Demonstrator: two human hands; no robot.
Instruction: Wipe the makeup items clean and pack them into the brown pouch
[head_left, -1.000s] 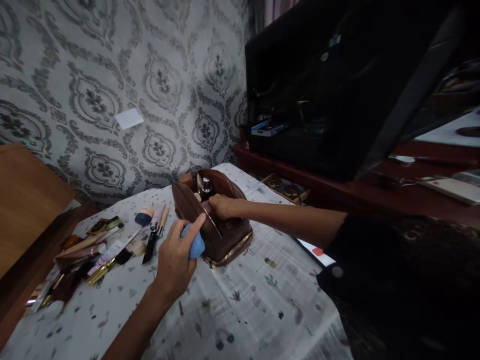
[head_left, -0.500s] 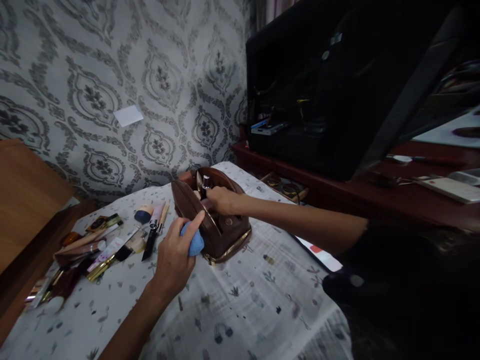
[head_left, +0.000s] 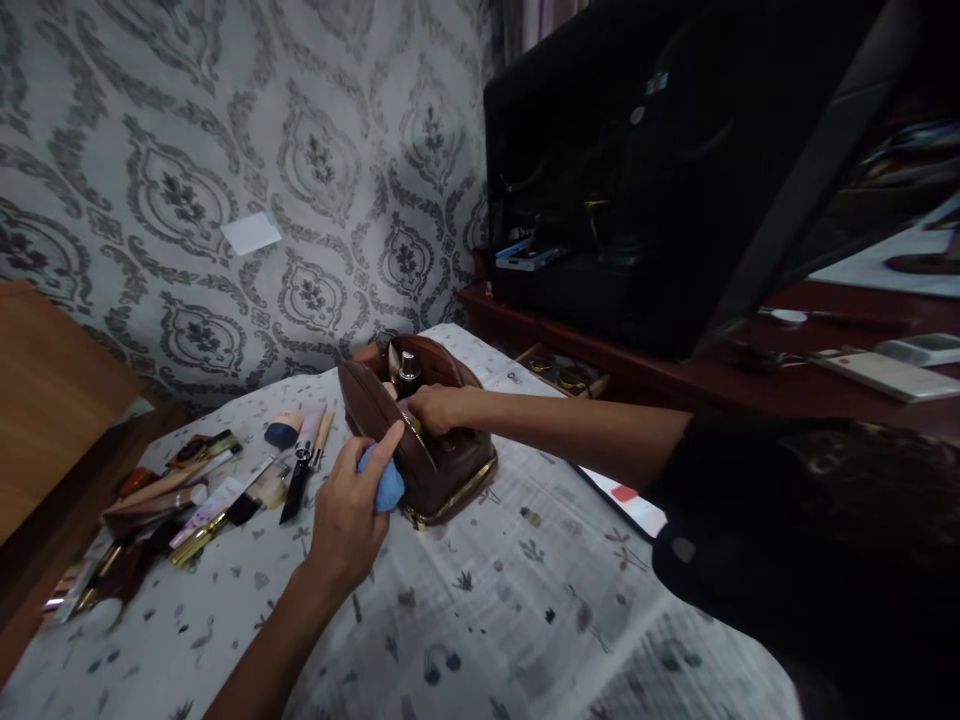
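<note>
Brown zip bag (head_left: 367,395): open at the top, standing on the table, gold-toothed zip along the base edge.
Left hand (head_left: 349,515): at the near left side of the bag, fingers closed on a blue fuzzy cloth (head_left: 388,485), one fingertip at the zipped rim.
Right hand (head_left: 442,408): reaching into the bag from the right, fingers partly hidden inside; whether spread or pinching, cannot tell.
Silver-capped bottle (head_left: 409,372): upright in the bag, just beside the right hand.
Table: covered by a white printed tablecloth (head_left: 517,620).
Cosmetics, left of the bag: one peach-and-navy jar (head_left: 283,429), one pale pink tube (head_left: 310,424), one black tube (head_left: 294,493), one gold tube (head_left: 197,541), among a loose spread of others.
Lit screen (head_left: 626,500): at the right table edge, partly under the right forearm.
Drawer (head_left: 553,372): open beyond the table, round items inside.
Large black television (head_left: 645,190): on a dark red cabinet (head_left: 637,372).
Wall: grey patterned paper, with a small white card (head_left: 251,233).
</note>
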